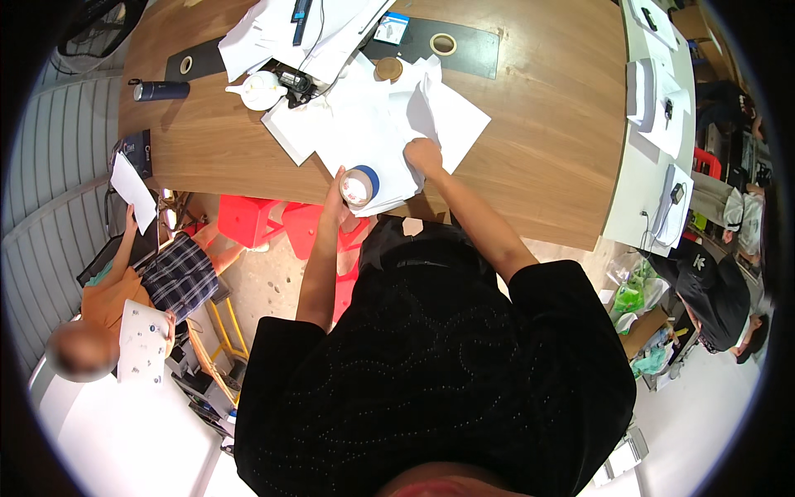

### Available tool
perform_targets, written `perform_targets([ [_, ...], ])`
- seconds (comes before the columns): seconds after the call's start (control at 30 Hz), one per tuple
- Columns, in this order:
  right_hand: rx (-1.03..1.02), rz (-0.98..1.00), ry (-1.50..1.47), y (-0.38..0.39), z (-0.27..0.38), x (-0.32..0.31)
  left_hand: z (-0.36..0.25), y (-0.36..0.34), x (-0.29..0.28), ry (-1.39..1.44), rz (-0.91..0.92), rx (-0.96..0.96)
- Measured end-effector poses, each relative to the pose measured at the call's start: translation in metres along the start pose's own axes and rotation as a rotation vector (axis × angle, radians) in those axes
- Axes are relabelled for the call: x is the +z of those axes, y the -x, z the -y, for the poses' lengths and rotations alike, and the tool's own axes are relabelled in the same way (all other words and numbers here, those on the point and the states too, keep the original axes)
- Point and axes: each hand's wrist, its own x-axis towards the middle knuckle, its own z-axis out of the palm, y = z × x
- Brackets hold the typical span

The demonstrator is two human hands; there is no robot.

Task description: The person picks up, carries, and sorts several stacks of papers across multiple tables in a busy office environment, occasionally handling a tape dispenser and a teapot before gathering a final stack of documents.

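Note:
My left hand (334, 197) is closed around the side of a round roll of tape (345, 176), with a tan rim, a blue side and a pale middle. It holds the roll over the near edge of the white paper sheets (356, 124) on the table. To its right, my right hand (424, 156) is curled on the paper, below a sheet that bends upward; its fingertips are hidden. A brown round piece (388, 69), perhaps another tape roll, rests at the far side of the sheets.
A white teapot (259, 90), a black device with a cable (294, 81) and a dark thermos (161, 90) are left on the wooden table (546, 124). A tape roll (443, 44) lies farther back. Red stools (244, 219) stand below. A person (112, 298) holds papers at left.

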Motion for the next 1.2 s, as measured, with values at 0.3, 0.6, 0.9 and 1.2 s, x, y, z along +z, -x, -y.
perform_targets([
  [0.3,0.243,-0.051,-0.372,0.025,0.051,-0.031,0.009,-0.004,-0.019,0.046,-0.043,0.009],
  [0.6,0.202,-0.031,-0.441,0.012,0.043,-0.017,0.005,0.000,-0.019,0.075,-0.071,0.019],
  [0.9,0.203,-0.020,-0.562,0.020,0.052,-0.022,0.021,-0.012,-0.046,0.113,-0.116,0.046],
  [1.2,0.152,0.291,-0.694,0.020,0.068,-0.011,0.025,0.004,-0.025,0.178,-0.074,0.112],
])
